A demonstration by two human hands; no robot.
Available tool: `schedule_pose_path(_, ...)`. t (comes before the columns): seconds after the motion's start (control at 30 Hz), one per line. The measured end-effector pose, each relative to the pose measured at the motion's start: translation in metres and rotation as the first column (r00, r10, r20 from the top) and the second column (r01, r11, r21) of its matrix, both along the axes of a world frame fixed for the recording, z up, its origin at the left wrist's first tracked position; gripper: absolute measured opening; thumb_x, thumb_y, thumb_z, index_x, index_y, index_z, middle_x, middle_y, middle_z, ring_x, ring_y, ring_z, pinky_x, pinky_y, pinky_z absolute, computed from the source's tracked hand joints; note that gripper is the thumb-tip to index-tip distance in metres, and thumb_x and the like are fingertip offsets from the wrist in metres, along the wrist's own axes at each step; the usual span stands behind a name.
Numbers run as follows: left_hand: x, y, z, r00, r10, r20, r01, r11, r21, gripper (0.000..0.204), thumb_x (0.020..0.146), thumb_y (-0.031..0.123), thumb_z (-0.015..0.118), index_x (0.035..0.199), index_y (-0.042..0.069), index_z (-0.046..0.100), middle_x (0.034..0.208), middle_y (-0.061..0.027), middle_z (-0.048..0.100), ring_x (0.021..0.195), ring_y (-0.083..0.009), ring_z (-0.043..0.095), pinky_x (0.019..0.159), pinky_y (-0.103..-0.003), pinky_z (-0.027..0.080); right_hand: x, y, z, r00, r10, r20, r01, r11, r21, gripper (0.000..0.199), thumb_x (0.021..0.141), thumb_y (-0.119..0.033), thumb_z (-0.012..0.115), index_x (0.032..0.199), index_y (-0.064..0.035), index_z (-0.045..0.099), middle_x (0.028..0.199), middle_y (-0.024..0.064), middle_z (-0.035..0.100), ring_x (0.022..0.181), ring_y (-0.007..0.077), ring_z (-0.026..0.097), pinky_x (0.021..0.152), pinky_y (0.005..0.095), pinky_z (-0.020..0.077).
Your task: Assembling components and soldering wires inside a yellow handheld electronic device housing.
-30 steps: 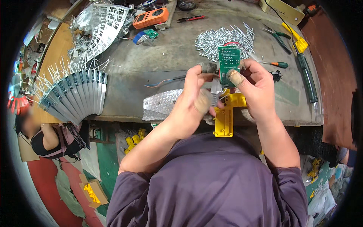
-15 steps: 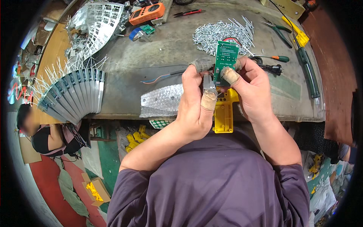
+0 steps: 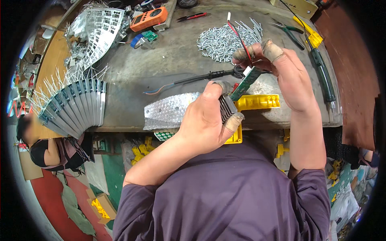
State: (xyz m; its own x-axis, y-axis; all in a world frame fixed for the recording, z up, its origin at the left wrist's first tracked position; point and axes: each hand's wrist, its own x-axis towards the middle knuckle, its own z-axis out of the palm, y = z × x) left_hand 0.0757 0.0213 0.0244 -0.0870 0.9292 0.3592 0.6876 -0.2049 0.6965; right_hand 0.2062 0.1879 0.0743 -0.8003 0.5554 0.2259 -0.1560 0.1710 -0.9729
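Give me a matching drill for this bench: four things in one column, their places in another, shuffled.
Things:
1. meter
2. screws
3. heatsink
4. yellow jig

Places:
A. in the left hand
B. far left of the bench
C. near edge, just beyond the left hand
D. heaped beyond the right hand

Pairs: 1-B, 2-D, 3-A, 4-C
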Motion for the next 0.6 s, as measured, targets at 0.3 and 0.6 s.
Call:
schedule_pose_path(0.3,0.005,0.002,0.0,0.999,0.025,-0.023,-0.022,0.995,0.096,0.061,0.082,0.021,0.069,0.123,-0.002,0.029,0.101,-0.0235,0.051,0.083,-0.0436,0.057,0.069,-0.047,0.047,-0.005,-0.012,0.004,0.987,0.077,0.141,-0.117,0.944,0.308,0.021,0.093,-0.011,0.055,0.104,0.004,0.065,0.091,0.0103,0.067,0.083,0.0157,0.062,0.076,0.0269,0.0474)
schedule_pose_path(0.6,0.007,0.006,0.006,0.99,-0.015,0.144,0.014,1.0,0.009,0.062,0.086,0.023,0.067,0.126,-0.003,0.027,0.107,-0.0258,0.051,0.091,-0.0446,0.057,0.078,-0.047,0.047,-0.015,-0.02,-0.025,0.973,-0.149,-0.175,0.194,0.94,0.28,0.02,0.093,-0.013,0.06,0.101,0.0051,0.063,0.078,0.0031,0.061,0.068,0.0071,0.054,0.06,0.0227,0.0446)
